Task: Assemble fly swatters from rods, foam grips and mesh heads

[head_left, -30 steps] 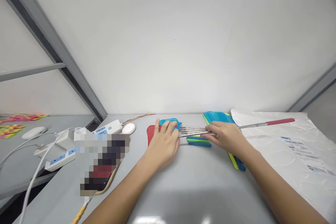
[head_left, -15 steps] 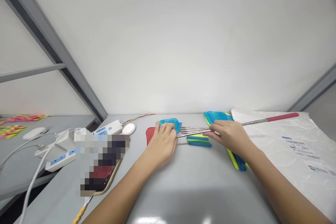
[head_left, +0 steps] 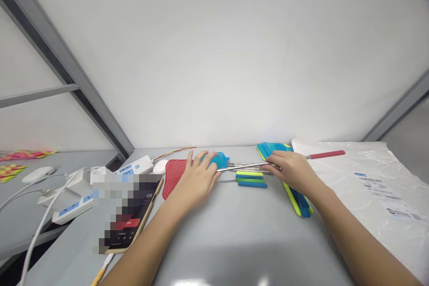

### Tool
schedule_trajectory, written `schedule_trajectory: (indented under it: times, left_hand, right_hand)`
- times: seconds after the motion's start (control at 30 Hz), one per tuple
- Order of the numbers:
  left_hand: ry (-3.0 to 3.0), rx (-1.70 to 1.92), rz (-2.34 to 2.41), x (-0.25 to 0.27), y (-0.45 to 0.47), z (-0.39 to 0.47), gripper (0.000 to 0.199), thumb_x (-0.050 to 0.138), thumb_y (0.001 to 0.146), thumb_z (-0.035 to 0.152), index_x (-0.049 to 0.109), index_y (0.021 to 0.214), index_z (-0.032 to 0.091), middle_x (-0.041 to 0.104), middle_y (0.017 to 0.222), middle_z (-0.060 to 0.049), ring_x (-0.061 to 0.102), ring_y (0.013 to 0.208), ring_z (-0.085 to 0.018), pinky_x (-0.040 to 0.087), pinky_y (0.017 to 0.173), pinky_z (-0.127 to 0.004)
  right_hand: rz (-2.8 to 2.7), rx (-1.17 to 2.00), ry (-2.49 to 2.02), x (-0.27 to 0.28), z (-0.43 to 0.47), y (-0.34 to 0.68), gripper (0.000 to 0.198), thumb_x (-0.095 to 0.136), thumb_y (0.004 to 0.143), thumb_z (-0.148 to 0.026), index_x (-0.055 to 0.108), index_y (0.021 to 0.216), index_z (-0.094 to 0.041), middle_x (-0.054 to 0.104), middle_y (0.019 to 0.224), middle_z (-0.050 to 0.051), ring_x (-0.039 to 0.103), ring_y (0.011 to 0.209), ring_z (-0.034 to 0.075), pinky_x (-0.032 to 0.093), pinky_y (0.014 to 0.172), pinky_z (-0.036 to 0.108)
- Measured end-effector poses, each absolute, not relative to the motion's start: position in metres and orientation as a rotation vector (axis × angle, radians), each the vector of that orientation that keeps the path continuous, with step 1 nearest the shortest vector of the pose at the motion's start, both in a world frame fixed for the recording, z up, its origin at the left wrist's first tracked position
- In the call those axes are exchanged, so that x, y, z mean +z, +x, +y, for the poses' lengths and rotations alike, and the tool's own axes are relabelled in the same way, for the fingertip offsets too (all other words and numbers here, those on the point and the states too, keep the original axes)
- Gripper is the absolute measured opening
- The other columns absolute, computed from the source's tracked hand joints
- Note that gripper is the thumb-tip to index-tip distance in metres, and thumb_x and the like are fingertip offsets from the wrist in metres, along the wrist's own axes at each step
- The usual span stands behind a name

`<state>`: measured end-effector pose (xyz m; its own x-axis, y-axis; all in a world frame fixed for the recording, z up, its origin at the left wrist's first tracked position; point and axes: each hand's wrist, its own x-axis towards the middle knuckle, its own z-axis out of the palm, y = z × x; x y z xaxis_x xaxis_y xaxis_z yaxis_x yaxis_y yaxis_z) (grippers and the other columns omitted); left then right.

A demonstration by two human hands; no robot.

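Note:
A fly swatter with a red mesh head point(head_left: 174, 174), thin metal rod point(head_left: 244, 167) and red handle point(head_left: 326, 154) lies across the table, slightly slanted. My left hand point(head_left: 199, 176) grips it near the neck, fingers bent and a little apart, thumb hidden. My right hand point(head_left: 290, 167) pinches the rod's other end by the handle. Beneath and behind the left fingers is a blue swatter head point(head_left: 219, 160), with several metal rods running right from it. Blue and green swatter handles point(head_left: 250, 179) lie just below the rods. More blue and yellow-green swatters point(head_left: 275, 147) are stacked behind the right hand.
On the right lies a white plastic mailing bag point(head_left: 342, 183) with a label. A phone point(head_left: 137, 214), power strips point(head_left: 72, 205) with white cables and a round white object point(head_left: 160, 166) are on the left. A white wall point(head_left: 221, 76) stands behind.
The red swatter has slid left; more of its head shows and its handle end sits closer to my right hand. My left hand has moved left, its fingers a little more spread.

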<state>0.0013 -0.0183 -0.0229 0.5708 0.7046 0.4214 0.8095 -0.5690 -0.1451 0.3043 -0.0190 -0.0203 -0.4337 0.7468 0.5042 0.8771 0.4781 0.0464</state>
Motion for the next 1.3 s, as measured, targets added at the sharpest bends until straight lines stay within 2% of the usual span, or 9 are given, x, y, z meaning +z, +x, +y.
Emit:
schedule_trajectory:
  times: [0.27, 0.4, 0.67, 0.93, 1.17, 1.3]
  left_hand:
    - [-2.408, -0.48, -1.282, -0.02, -0.005, -0.014, 0.024, 0.043, 0.094, 0.031, 0.061, 0.082, 0.021, 0.053, 0.133, -0.007, 0.04, 0.126, -0.033, 0.023, 0.105, -0.068]
    - [-2.47, -0.527, -1.243, -0.021, -0.007, -0.012, 0.022, 0.044, 0.093, 0.024, 0.062, 0.081, 0.022, 0.06, 0.125, -0.005, 0.041, 0.126, -0.031, 0.02, 0.107, -0.068]
    - [-2.521, -0.467, -1.192, -0.023, -0.006, -0.011, 0.025, 0.041, 0.092, 0.013, 0.063, 0.096, 0.024, 0.067, 0.112, -0.003, 0.047, 0.119, -0.029, 0.015, 0.109, -0.066]
    - [-2.633, -0.533, -1.093, -0.032, 0.029, -0.033, 0.022, 0.041, 0.096, 0.025, 0.063, 0.097, 0.023, 0.068, 0.108, -0.003, 0.049, 0.114, -0.025, 0.01, 0.112, -0.065]
    - [-2.622, -0.587, -1.089, -0.033, 0.031, -0.033, 0.022, 0.041, 0.097, 0.024, 0.063, 0.095, 0.023, 0.068, 0.106, -0.003, 0.051, 0.113, -0.023, 0.01, 0.111, -0.066]
    - [-2.558, -0.621, -1.091, -0.028, 0.03, -0.034, 0.021, 0.045, 0.095, 0.028, 0.064, 0.09, 0.023, 0.067, 0.113, -0.002, 0.049, 0.116, -0.025, 0.006, 0.111, -0.067]
  right_hand:
    - [-2.28, -0.445, -1.339, -0.02, -0.018, 0.309, 0.032, 0.049, 0.094, -0.043, 0.065, 0.08, -0.021, 0.062, 0.072, 0.001, 0.053, 0.062, 0.012, 0.028, 0.054, 0.025]
    - [-2.289, -0.504, -1.307, -0.022, -0.018, 0.307, 0.034, 0.046, 0.096, -0.042, 0.065, 0.077, -0.02, 0.06, 0.068, 0.0, 0.051, 0.061, 0.012, 0.026, 0.054, 0.026]
    - [-2.28, -0.62, -1.263, -0.018, -0.023, 0.304, 0.035, 0.045, 0.096, -0.038, 0.062, 0.073, -0.019, 0.058, 0.065, 0.0, 0.047, 0.059, 0.012, 0.021, 0.052, 0.028]
    - [-2.423, -0.562, -1.11, -0.029, -0.036, 0.262, 0.036, 0.048, 0.096, -0.038, 0.056, 0.066, -0.018, 0.057, 0.062, -0.001, 0.048, 0.058, 0.01, 0.018, 0.052, 0.029]
    - [-2.377, -0.615, -1.072, -0.032, -0.04, 0.251, 0.035, 0.047, 0.096, -0.035, 0.055, 0.066, -0.018, 0.057, 0.061, -0.001, 0.049, 0.058, 0.011, 0.02, 0.053, 0.029]
    - [-2.345, -0.603, -1.079, -0.03, -0.042, 0.25, 0.036, 0.047, 0.096, -0.036, 0.056, 0.067, -0.018, 0.057, 0.061, -0.001, 0.049, 0.057, 0.01, 0.021, 0.053, 0.029]
